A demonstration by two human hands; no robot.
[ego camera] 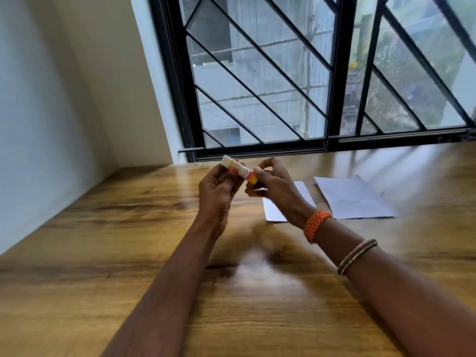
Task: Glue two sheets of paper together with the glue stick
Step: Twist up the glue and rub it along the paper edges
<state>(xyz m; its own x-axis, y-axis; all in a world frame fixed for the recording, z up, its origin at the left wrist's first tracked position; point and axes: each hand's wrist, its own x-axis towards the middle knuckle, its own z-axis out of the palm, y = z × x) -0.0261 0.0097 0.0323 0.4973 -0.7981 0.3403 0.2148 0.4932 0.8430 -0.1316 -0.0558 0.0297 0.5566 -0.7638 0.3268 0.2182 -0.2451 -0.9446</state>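
Fingers (233, 171) of left hand (216, 189) gripping glue stick (238, 168) w/ right hand (270, 184) pinching its yellow end, 2 paper sheets (353, 199) flat on desk (103, 228) nearby

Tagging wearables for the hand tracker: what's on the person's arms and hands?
Both forearms are bare, no sleeves or gloves in view. The right wrist carries an orange braided band, and further up that forearm sit thin metallic bangles. The left arm wears nothing visible. No rings can be made out.
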